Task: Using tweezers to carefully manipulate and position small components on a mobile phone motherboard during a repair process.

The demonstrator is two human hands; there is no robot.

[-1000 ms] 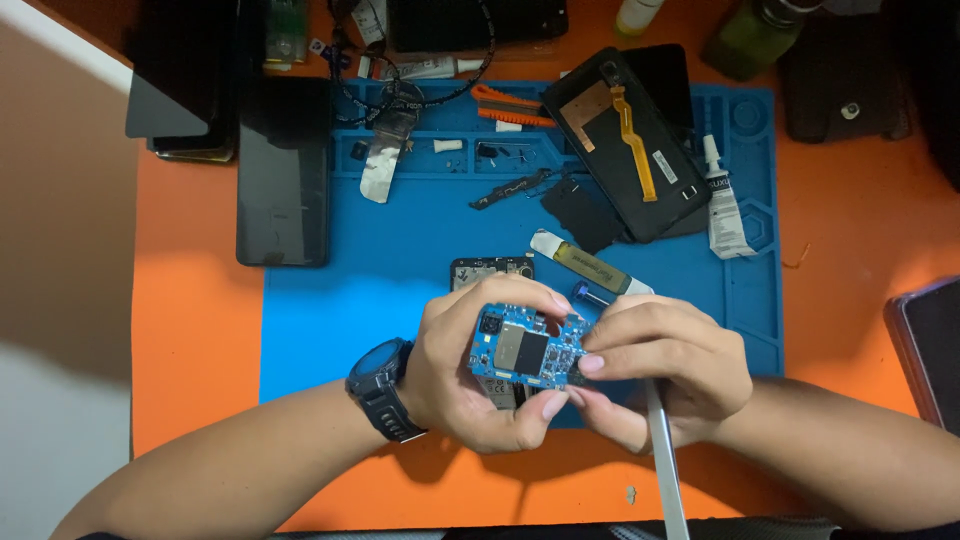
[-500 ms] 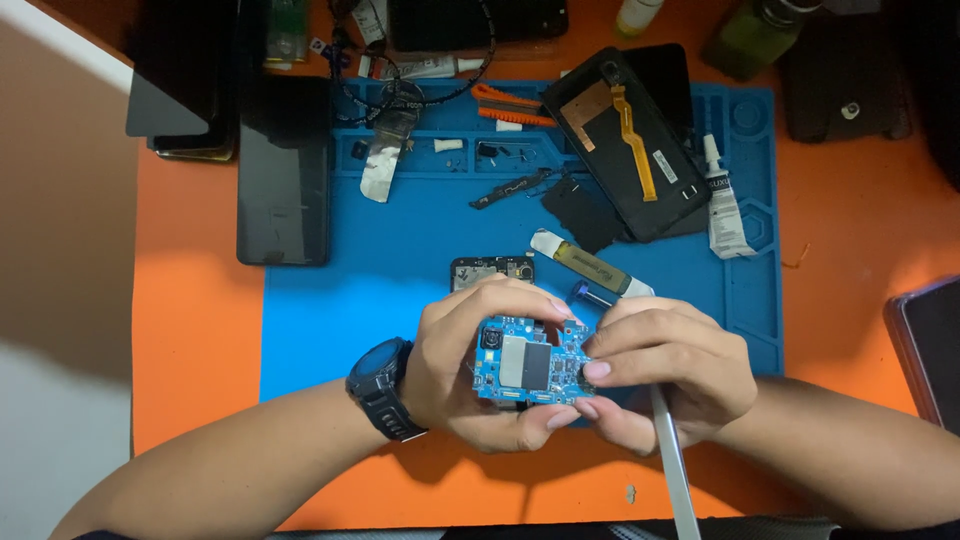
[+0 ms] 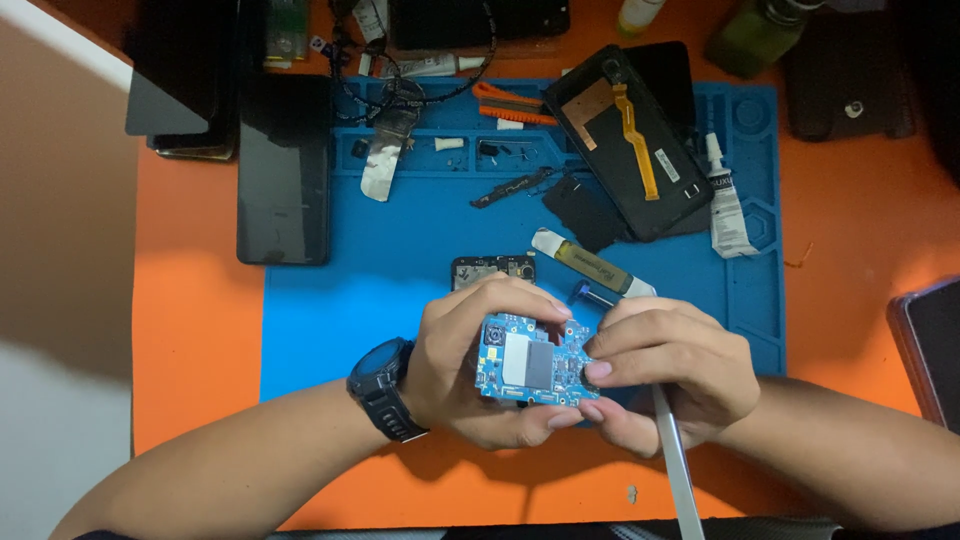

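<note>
Since the earlier frames the blue circuit board [image 3: 530, 362] has turned a little in the grip and settled more squarely between both hands; nothing else on the surface [image 3: 200, 330] has shifted. From the head view, the left hand [image 3: 470, 375], a dark watch [image 3: 385, 388] on its wrist, cups the board from below and the side, fingers [image 3: 520, 298] curled shut over its top edge. The right hand [image 3: 665, 372] pinches the board's right edge with closed fingers [image 3: 600, 368] while also keeping a slim grey tool [image 3: 675, 460] tucked along the palm, its far end pointing toward the person. The board is held up above the blue work mat [image 3: 400, 250], clear of the opened phone body [image 3: 625, 135] and the glue tube [image 3: 725, 200] farther back. Handling here seems best done by the edges only, thumbs off the silver shield, with the tool's tip kept away from the small components and the board low over the mat in case it slips.
</note>
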